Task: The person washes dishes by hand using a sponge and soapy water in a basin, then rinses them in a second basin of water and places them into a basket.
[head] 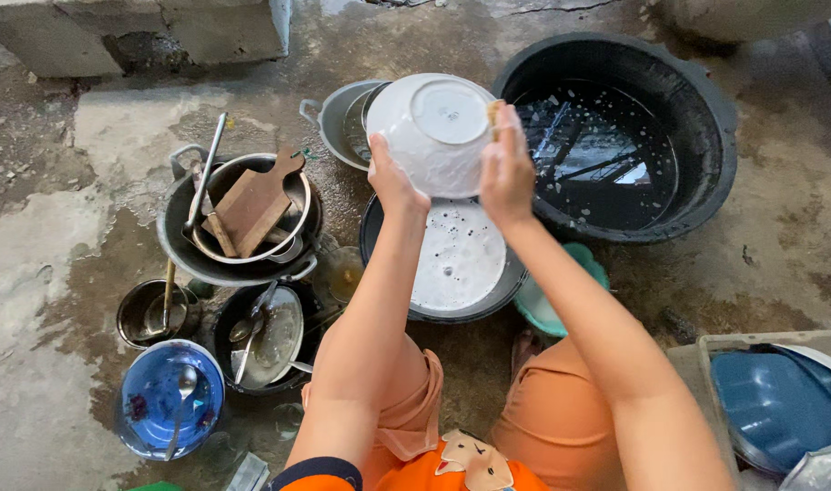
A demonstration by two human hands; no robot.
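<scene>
A person squats on a wet concrete floor (pixel 70 227), seen from above, with dishes crowded close on every side.

At the far left near the floor's lower edge sits a blue bowl (pixel 170 400) with a spoon in it, and just above it a small metal pot (pixel 156 314). Beside these, a dark pan (pixel 265 341) holds a lid and spoons. Higher up, a large metal pot (pixel 238 223) carries a wooden cutting board (pixel 256 205) and a ladle. Bare floor opens only to the left of this cluster and along the top edge by a concrete step (pixel 133 32).

At centre, both arms reach forward and up. The left hand (pixel 392 182) grips the lower left rim of a white bowl (pixel 433 132), fingers wrapped behind it. The bowl is held in the air, tilted with its base toward the camera, over a dark basin of soapy water (pixel 456 259). The right hand (pixel 506 164) presses on the bowl's right rim, fingers clenched around a small yellowish sponge (pixel 494 114).

Right of the hands, a big black tub of clear water (pixel 624 136) nearly touches the soapy basin. At the lower right corner a tray (pixel 706 350) holds blue plates (pixel 775 405).
</scene>
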